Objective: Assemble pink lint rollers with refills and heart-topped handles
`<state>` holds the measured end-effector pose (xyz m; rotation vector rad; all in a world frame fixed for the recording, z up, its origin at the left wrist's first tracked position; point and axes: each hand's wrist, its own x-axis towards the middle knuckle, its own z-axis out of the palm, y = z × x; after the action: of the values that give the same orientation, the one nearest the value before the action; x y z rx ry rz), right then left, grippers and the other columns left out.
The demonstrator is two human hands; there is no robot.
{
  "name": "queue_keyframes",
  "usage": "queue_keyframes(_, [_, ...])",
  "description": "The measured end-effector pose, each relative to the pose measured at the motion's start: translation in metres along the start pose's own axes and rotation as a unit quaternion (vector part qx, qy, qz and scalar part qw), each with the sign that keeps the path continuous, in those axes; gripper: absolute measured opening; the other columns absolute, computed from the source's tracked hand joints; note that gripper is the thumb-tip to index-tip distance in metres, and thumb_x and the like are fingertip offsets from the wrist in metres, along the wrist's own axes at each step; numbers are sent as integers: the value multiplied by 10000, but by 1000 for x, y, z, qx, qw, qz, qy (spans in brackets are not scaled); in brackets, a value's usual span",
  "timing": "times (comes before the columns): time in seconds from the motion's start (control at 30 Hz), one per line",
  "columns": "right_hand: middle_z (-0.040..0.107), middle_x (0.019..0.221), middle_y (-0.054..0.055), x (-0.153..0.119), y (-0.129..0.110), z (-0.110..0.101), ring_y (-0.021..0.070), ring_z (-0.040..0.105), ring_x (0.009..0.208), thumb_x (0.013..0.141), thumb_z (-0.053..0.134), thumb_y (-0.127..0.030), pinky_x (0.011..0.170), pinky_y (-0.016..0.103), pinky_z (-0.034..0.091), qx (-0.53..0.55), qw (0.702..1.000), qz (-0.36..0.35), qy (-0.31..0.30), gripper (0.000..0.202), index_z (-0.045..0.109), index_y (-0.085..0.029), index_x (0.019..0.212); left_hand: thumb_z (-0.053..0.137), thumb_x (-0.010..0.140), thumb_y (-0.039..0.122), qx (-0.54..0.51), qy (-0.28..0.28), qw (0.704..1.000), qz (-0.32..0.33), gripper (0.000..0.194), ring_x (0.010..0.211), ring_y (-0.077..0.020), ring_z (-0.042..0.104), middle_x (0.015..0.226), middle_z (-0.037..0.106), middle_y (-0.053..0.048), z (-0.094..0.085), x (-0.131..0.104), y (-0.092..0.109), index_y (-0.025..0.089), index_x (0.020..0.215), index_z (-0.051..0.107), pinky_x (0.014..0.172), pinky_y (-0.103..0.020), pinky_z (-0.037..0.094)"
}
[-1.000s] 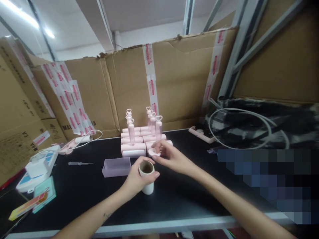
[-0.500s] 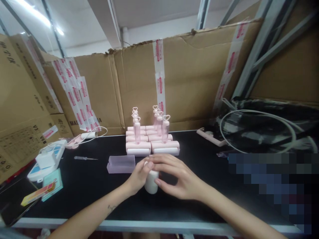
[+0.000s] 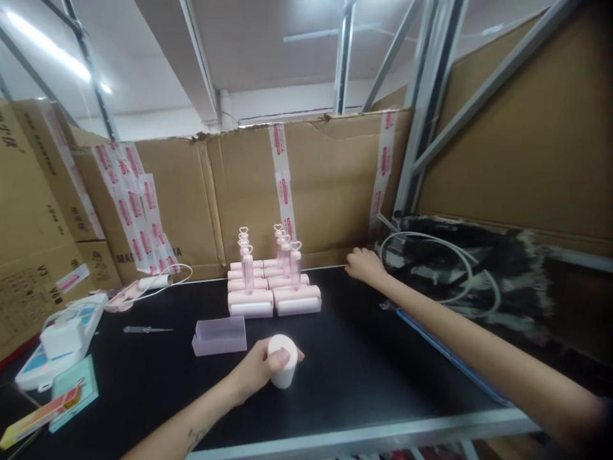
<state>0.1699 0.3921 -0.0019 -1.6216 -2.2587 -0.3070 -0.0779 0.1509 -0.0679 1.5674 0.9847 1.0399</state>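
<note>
Black tabletop [image 3: 345, 370], one, backed by taped cardboard [image 3: 335, 185]. White roll [image 3: 283, 379], one: near the table's front, gripped between thumb and fingers of the left hand [image 3: 255, 370]. Right hand [image 3: 366, 266]: at the rear, fingers curled; whether they pinch anything cannot be told. Pink rollers [image 3: 297, 293]: two columns, overlapping, total uncertain. Purple tray [image 3: 220, 344], one. Screwdriver [image 3: 138, 329], one. Power strip [image 3: 94, 319], one.

Left hand [image 3: 262, 367] was wrapped around the white roll [image 3: 284, 378], thumb [image 3: 279, 361] lay across its upper end, left forearm [image 3: 204, 409] slanted from its near left, right arm [image 3: 460, 342] stretched beyond its right, right hand [image 3: 366, 265] had bent fingers [image 3: 357, 257].
</note>
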Motion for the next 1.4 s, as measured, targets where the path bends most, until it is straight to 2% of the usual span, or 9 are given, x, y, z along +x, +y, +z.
queue_keyframes(0.3, [557, 1127, 126, -1, 19, 56, 231, 556, 996, 863, 536, -243, 855, 436, 436, -49, 996, 63, -42, 328, 513, -102, 1159, 571, 708, 578, 79, -93, 992, -15, 547, 690, -126, 436, 818, 512, -23, -7, -11, 12, 139, 1036, 565, 644, -234, 369])
queue_keyframes(0.57, [631, 939, 127, -33, 1, 51, 216, 608, 804, 788, 522, -189, 690, 280, 426, 128, 987, -19, -95, 189, 597, -129, 951, 654, 664, 456, 148, -86, 985, 13, 543, 899, -197, 478, 1062, 451, -58, -11, -13, 1, 232, 1144, 538, 897, -373, 366])
queue_keyframes(0.7, [613, 937, 99, -62, -7, 30, 180, 605, 787, 856, 362, -230, 668, 257, 462, 224, 973, -4, -54, 384, 428, -142, 1223, 647, 646, 518, 7, -35, 998, -44, 617, 775, -160, 471, 869, 503, -22, -6, -10, -5, 181, 1141, 497, 789, -324, 389])
queue_keyframes(0.8, [584, 975, 81, -78, -25, 0, 172, 591, 734, 849, 345, -298, 578, 258, 487, 403, 912, 72, 17, 400, 429, -184, 1223, 648, 627, 559, -118, 9, 992, -41, 663, 832, -171, 481, 909, 500, -29, -3, -8, -1, 186, 1145, 469, 808, -329, 383])
queue_keyframes(0.87, [580, 997, 57, -89, -49, -24, 165, 570, 715, 808, 442, -360, 537, 249, 483, 571, 808, 131, 64, 322, 527, -223, 1087, 661, 636, 538, -183, 25, 983, -21, 665, 913, -190, 484, 1000, 477, -39, -2, -7, 3, 228, 1178, 432, 835, -355, 397])
queue_keyframes(1.0, [575, 792, 8, -112, -109, -59, 128, 518, 577, 770, 575, -422, 489, 244, 458, 723, 684, 81, -49, 333, 517, -246, 1047, 732, 584, 498, -146, 85, 984, 60, 726, 911, -201, 505, 1003, 470, -54, -4, -4, 8, 214, 1176, 423, 866, -393, 423])
queue_keyframes(1.17, [516, 669, -30, -134, -161, -48, 105, 491, 601, 838, 515, -444, 593, 227, 426, 737, 664, -68, -112, 251, 528, -197, 881, 813, 446, 493, 63, 189, 971, 129, 1037, 1147, -292, 434, 1247, 359, -126, -5, -4, 8, 210, 1281, 268, 988, -421, 360])
queue_keyframes(1.27, [533, 754, -27, -141, -167, -27, 113, 509, 676, 857, 489, -446, 637, 228, 421, 741, 662, -63, -95, 246, 506, -222, 959, 847, 383, 465, 100, 204, 964, 139, 1288, 1203, -323, 416, 1304, 298, -176, -4, -5, 3, 233, 1333, 9, 988, -453, 368])
queue_keyframes(1.4, [525, 742, -28, -146, -158, -11, 105, 485, 639, 865, 473, -450, 597, 221, 400, 741, 662, -35, -106, 242, 492, -222, 943, 849, 391, 456, 204, 209, 943, 158, 1259, 1249, -354, 364, 1366, 157, -209, -7, -5, -8, 240, 1305, 11, 1007, -490, 342])
